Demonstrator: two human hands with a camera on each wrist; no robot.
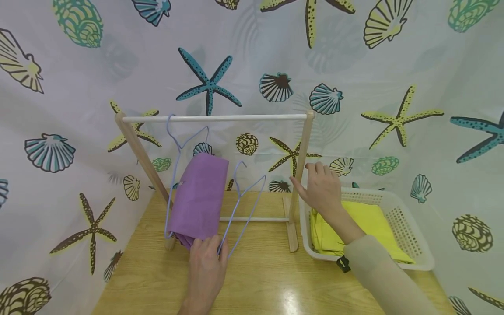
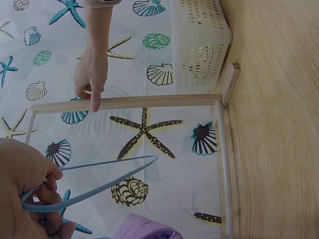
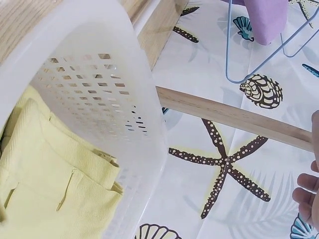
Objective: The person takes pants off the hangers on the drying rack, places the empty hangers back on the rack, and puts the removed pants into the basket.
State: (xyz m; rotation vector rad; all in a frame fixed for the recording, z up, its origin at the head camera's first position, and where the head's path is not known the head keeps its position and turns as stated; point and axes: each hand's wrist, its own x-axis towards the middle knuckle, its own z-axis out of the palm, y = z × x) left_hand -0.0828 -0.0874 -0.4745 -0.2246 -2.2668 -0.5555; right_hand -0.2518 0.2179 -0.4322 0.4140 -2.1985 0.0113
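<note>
My left hand (image 1: 206, 267) grips a blue clothes hanger (image 1: 238, 199) by its lower part, in front of the rack, with the hook upward. In the left wrist view that hanger (image 2: 99, 188) runs out from the curled fingers. Beside it, folded purple cloth (image 1: 201, 192) hangs on another blue hanger (image 1: 173, 175) hooked over the rack's white rail (image 1: 236, 118). My right hand (image 1: 324, 188) is raised by the rack's right wooden post (image 1: 301, 162), holding nothing, thumb toward the post. Whether it touches the post I cannot tell. Only its fingertips (image 3: 304, 196) show in the right wrist view.
A white plastic basket (image 1: 409, 227) with folded yellow clothes (image 1: 366, 223) stands right of the rack, below my right forearm. The rack's feet (image 1: 292, 236) rest on a wooden table (image 1: 267, 280). A shell-and-starfish patterned curtain (image 1: 256, 52) surrounds the table at the back and sides.
</note>
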